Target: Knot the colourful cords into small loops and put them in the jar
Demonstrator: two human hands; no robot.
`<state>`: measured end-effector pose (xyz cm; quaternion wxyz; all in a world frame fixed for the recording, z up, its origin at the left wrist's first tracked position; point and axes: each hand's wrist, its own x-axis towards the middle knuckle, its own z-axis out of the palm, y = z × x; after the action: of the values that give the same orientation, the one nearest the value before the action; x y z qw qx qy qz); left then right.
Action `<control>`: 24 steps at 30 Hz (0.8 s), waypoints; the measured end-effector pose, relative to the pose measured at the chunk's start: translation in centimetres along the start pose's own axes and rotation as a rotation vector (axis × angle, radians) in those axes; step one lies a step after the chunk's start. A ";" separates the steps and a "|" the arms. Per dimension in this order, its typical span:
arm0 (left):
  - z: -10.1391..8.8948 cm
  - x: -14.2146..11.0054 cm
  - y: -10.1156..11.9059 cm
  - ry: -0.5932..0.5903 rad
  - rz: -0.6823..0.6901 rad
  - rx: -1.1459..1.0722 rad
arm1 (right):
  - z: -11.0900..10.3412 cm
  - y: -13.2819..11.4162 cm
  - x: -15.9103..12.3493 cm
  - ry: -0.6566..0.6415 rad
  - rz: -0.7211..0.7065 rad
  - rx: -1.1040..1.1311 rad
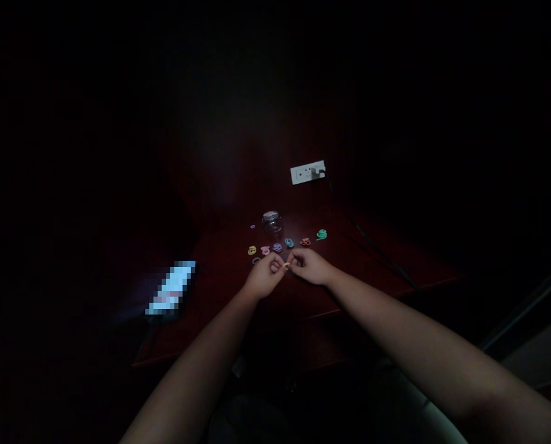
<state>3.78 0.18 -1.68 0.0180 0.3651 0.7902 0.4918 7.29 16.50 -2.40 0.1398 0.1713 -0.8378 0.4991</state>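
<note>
A short yellow band (286, 264) is pinched between the fingers of both hands, one end clamped by the left hand (264, 276) and the other by the right hand (310, 267). It seems to be held just above the bench (222, 265); whether the bench is touched cannot be told in this dim light.

Beyond the fingers, a loose row of coiled bands has been set out, each bunch in its own colour. To the left of the fingertips lie the yellow bunch (252, 250), the pink bunch (265, 250) and the purple bunch (277, 247); the blue bunch (289, 243) is placed almost straight ahead, and the red bunch (306, 242) and green bunch (322, 234) are found to the right. Just beside the left fingers lies a dark ring (256, 261), and a small purple ring (253, 227) is seen farther off, beyond the yellow bunch. Behind the row a clear jar (272, 222) is stood upright; its contents cannot be made out.

As far as can be judged, the six bunches have already been laid out, while the pinched band is not yet put down and the two rings are left outside the row.
</note>
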 end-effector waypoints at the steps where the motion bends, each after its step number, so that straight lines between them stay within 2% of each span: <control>1: 0.0 0.0 0.1 0.002 -0.001 0.000 | 0.0 0.0 0.0 0.004 -0.001 0.000; 6: 0.2 0.0 0.2 0.013 0.011 0.001 | -0.1 0.0 -0.1 0.016 -0.008 -0.005; 14: 0.1 -0.2 0.6 -0.039 0.003 -0.041 | -0.1 0.0 -0.1 0.033 -0.012 -0.018; 24: 0.0 0.0 0.5 -0.002 0.017 -0.005 | -0.1 0.2 -0.1 0.009 -0.021 -0.015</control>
<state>4.10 0.30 -1.30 0.0155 0.3719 0.7859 0.4938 7.30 16.66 -2.52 0.1501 0.1767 -0.8392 0.4920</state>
